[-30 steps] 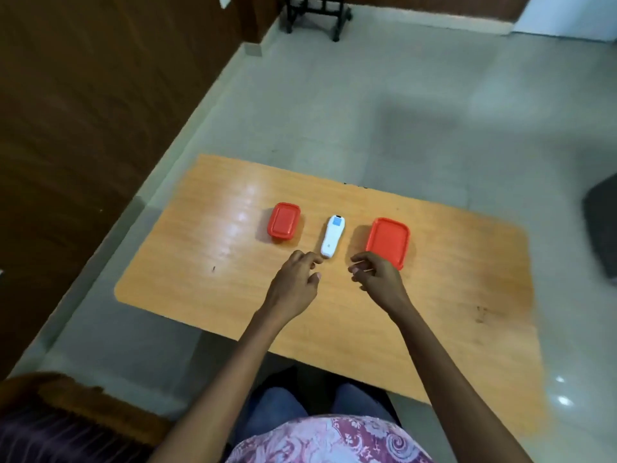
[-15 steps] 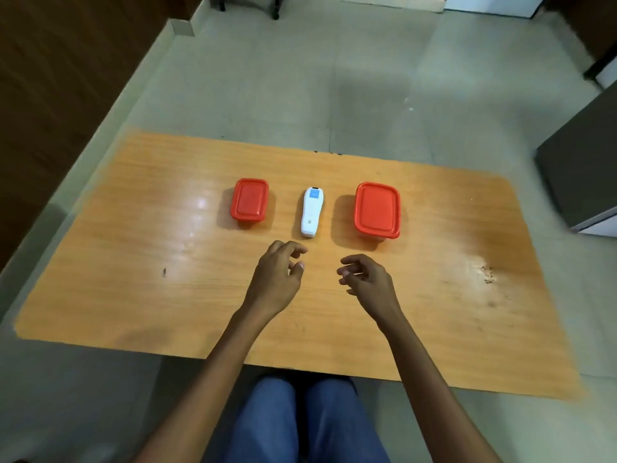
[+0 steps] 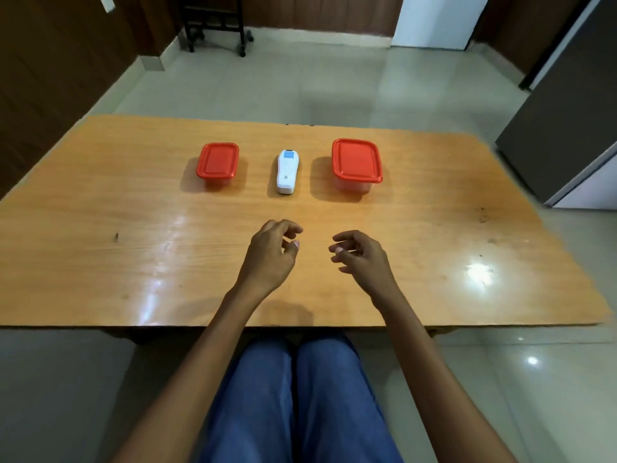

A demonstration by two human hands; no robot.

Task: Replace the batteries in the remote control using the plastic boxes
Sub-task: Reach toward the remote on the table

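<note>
A white remote control [image 3: 286, 172] lies lengthwise on the wooden table [image 3: 100, 228], a blue label at its far end. Left of it stands a small plastic box with a red lid [image 3: 217, 162]. On its right is a larger plastic box with a red lid [image 3: 356, 162]. Both lids are on. My left hand [image 3: 270, 255] hovers over the table nearer to me than the remote, fingers loosely curled, holding nothing. My right hand [image 3: 359, 259] hovers beside it, also loosely curled and empty. Neither hand touches the remote or a box.
A dark grey cabinet [image 3: 567, 128] stands close to the table's right end. A black wheeled stand [image 3: 213, 25] is on the floor at the back. My knees [image 3: 300, 396] are under the table's near edge.
The camera has swung round so the table lies squarer in view. Both hands have drawn back from the remote toward me and are further from it than before.
</note>
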